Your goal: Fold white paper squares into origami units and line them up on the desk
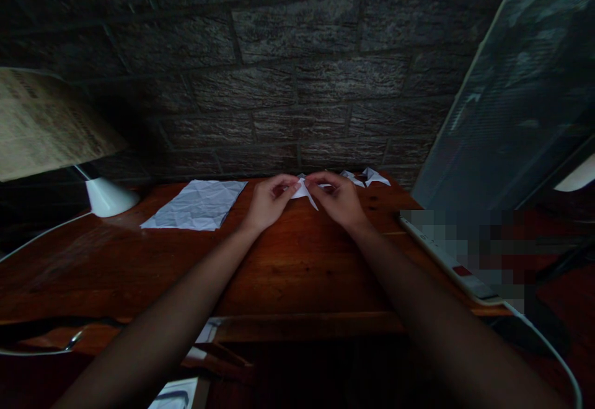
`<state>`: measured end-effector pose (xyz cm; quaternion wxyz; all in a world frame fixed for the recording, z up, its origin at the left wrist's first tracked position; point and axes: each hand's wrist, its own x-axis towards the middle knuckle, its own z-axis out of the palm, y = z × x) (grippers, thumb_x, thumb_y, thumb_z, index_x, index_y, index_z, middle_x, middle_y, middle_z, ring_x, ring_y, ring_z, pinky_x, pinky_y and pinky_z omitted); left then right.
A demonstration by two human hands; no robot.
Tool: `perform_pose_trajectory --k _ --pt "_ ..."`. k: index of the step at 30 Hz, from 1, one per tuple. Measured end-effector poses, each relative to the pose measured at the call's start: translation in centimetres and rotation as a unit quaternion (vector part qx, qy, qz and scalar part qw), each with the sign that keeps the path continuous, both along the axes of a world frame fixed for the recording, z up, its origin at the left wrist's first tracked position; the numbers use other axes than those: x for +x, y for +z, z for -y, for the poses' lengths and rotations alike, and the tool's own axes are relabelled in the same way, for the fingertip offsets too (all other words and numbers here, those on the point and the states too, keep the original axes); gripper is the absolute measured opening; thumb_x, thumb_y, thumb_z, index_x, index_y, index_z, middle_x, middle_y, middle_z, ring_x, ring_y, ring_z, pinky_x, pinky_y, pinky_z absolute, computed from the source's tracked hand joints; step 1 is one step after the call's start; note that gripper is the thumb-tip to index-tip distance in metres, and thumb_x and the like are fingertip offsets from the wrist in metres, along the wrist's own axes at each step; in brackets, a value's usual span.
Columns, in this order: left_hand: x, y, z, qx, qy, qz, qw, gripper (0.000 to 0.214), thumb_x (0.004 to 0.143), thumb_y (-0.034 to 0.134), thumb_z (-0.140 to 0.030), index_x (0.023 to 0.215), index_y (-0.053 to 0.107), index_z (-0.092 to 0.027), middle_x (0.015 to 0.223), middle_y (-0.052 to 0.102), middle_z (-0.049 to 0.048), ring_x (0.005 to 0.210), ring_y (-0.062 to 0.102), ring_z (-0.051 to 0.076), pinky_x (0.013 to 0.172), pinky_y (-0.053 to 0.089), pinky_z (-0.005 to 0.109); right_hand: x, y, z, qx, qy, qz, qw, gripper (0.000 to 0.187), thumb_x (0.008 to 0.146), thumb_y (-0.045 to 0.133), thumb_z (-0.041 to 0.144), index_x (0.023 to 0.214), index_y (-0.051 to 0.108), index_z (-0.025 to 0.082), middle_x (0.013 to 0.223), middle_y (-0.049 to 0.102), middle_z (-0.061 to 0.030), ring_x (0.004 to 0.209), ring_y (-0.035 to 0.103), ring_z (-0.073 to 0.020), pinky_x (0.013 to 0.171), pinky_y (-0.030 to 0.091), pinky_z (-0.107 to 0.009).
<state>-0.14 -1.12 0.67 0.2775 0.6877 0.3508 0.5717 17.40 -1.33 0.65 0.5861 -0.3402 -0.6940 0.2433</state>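
Between my two hands, over the far side of the wooden desk, is a small piece of folded white paper (303,191) with a narrow point hanging down. My left hand (271,200) pinches its left side between thumb and fingers. From the right, my right hand (338,198) has its fingers closed on the same paper. Just beyond my right hand lie folded paper shapes, one (375,177) of them with pointed corners. To the left of my left hand is a stack of creased white paper sheets (198,204).
A lamp (110,198) with a patterned shade stands at the desk's left. At the right edge lies a laptop (446,260), partly blurred out, with a white cable. A dark brick wall (297,80) rises behind the desk (297,272). Below the front edge is an open drawer or box (179,393).
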Motion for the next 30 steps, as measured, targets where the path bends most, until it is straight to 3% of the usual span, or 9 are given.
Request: perform_pose_trajectory --k 9,17,30 --pt "-0.41 -0.06 0.19 0.044 0.015 -0.089 0.995 0.019 0.088 0.063 -0.035 0.096 0.075 -0.023 0.096 0.075 0.0042 0.088 0.065 0.019 0.083 0.048 0.029 0.12 -0.14 -0.17 0.008 0.0 0.028 1.0 0.018 0.089 0.061 0.035 0.093 0.073 0.023 0.097 0.076 -0.0034 0.09 0.07 -0.0185 0.088 0.053 -0.035" --pt "-0.36 0.04 0.34 0.053 0.013 -0.09 0.994 0.018 0.088 0.064 -0.033 0.096 0.075 -0.022 0.097 0.075 0.0045 0.09 0.066 0.019 0.086 0.048 0.029 0.34 0.38 0.45 0.059 -0.063 0.099 0.991 0.017 0.09 0.061 0.031 0.096 0.075 0.024 0.097 0.077 -0.0031 0.087 0.071 -0.0197 0.084 0.053 -0.032" --pt "-0.38 -0.53 -0.21 0.102 0.031 -0.111 0.988 0.018 0.089 0.063 -0.032 0.099 0.072 -0.02 0.1 0.076 0.0055 0.093 0.07 0.017 0.088 0.052 0.029 0.35 0.43 0.35 0.077 -0.06 0.134 0.986 0.018 0.093 0.056 0.027 0.093 0.073 0.02 0.093 0.077 -0.0037 0.084 0.071 -0.0179 0.081 0.052 -0.028"
